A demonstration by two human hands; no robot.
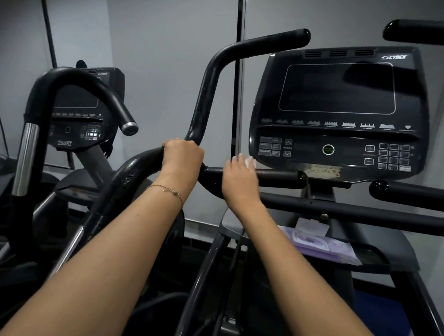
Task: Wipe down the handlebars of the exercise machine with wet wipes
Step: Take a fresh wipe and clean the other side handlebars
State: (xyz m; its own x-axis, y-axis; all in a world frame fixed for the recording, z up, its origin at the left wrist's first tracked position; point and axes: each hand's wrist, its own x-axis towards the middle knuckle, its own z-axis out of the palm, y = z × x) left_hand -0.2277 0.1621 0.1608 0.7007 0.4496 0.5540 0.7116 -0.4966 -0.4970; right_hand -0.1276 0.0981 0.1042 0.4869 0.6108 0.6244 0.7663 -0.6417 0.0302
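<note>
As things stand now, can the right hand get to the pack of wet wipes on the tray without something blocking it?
Probably yes. The right hand holds a wipe at the short handlebar, and the pack of wet wipes lies below it on the tray. Only the lower crossbar runs between them.

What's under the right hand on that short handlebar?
A white wet wipe shows past the fingers of the right hand, against the short handlebar. Most of the wipe and the bar beneath the palm are covered.
</note>
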